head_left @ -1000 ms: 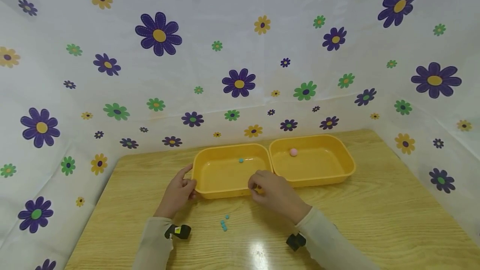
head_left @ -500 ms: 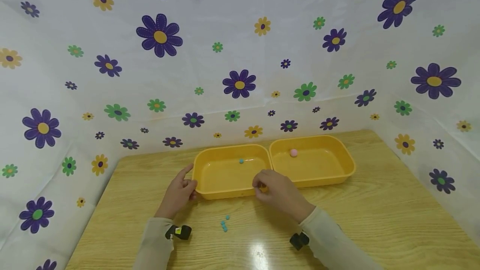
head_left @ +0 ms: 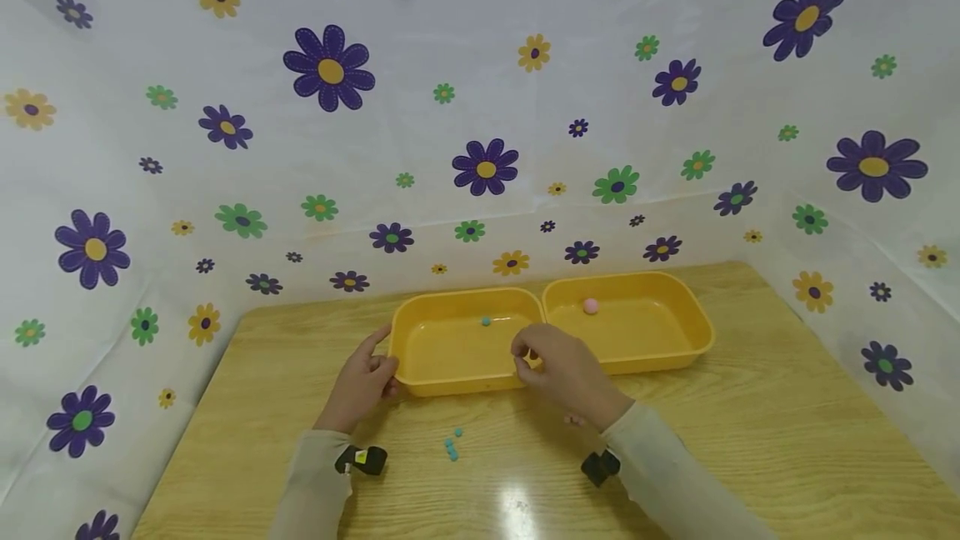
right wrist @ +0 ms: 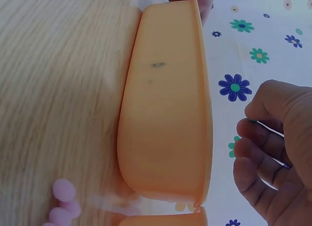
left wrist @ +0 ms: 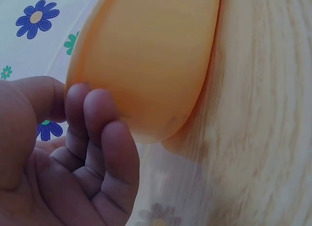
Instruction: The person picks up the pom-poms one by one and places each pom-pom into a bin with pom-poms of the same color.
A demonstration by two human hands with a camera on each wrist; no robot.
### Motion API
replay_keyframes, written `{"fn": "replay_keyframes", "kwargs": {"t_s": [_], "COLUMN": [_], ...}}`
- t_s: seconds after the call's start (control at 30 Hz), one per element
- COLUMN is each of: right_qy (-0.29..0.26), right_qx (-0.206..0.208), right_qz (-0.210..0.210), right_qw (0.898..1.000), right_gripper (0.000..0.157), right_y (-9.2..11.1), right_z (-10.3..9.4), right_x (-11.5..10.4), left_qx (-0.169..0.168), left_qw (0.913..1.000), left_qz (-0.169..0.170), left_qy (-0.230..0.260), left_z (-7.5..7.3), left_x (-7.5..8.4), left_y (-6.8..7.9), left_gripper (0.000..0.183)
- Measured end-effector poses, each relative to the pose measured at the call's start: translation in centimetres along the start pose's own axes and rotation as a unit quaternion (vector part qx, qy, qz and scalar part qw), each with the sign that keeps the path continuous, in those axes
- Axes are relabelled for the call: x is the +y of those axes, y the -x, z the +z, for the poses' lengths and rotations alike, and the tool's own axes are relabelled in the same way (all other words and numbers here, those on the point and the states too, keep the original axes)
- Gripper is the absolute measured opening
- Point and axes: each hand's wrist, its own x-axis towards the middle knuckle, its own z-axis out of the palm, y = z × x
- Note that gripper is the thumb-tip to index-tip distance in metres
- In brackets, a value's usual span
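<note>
My left hand (head_left: 362, 382) holds the left end of the left yellow tray (head_left: 465, 382), its fingers bent against the wall and rim in the left wrist view. Over that tray's front right corner is my right hand (head_left: 558, 365), thumb and forefinger pinched together. A sliver of blue-green shows between those fingertips in the right wrist view, apparently a small blue ball (right wrist: 252, 120), mostly hidden. Another blue ball (head_left: 486, 321) lies inside the left tray. On the table in front of it are several small blue balls (head_left: 450, 443).
The right yellow tray (head_left: 701, 347) stands against the left one and holds a pink ball (head_left: 591, 306). Several pink balls (right wrist: 64, 190) lie on the wooden table (head_left: 780, 407), partly under my right wrist. Flowered white cloth (head_left: 420, 132) walls the back and sides.
My right hand has risen slightly from the left tray's front rim and shifted a little right. Pink balls now show beneath its wrist. The left hand stays at the tray's end.
</note>
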Motion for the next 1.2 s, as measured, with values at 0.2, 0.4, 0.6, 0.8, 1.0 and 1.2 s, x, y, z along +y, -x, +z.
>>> {"fn": "replay_keyframes", "kwargs": {"t_s": [0.2, 0.4, 0.6, 0.8, 1.0, 1.2], "right_qy": [0.000, -0.014, 0.004, 0.031, 0.058, 0.083], "right_qx": [0.014, -0.007, -0.054, -0.107, -0.174, -0.244], "right_qz": [-0.015, -0.012, 0.004, -0.007, 0.024, 0.059], "right_qw": [1.000, 1.000, 0.999, 0.994, 0.983, 0.965], "right_gripper": [0.012, 0.011, 0.008, 0.008, 0.010, 0.007], "right_y": [-1.0, -2.6, -4.8, -7.4, -10.6, -13.1], "right_z": [-0.1, -0.3, -0.4, -0.2, 0.3, 1.2], "right_x": [0.0, 0.0, 0.1, 0.6, 1.4, 1.9], "left_qx": [-0.001, -0.002, -0.002, -0.004, -0.002, -0.005], "left_qw": [1.0000, 0.9999, 0.9997, 0.9995, 0.9997, 0.9997], "left_qz": [0.000, 0.004, 0.011, 0.013, 0.003, 0.003], "left_qy": [0.007, 0.013, 0.023, 0.028, 0.024, 0.023], "left_z": [0.0, -0.1, -0.1, -0.1, -0.2, -0.2], "left_x": [-0.1, 0.1, 0.1, -0.2, -0.3, -0.3], "left_y": [-0.1, 0.0, 0.1, -0.1, -0.1, 0.1], "left_gripper": [0.060, 0.060, 0.061, 0.061, 0.059, 0.059]}}
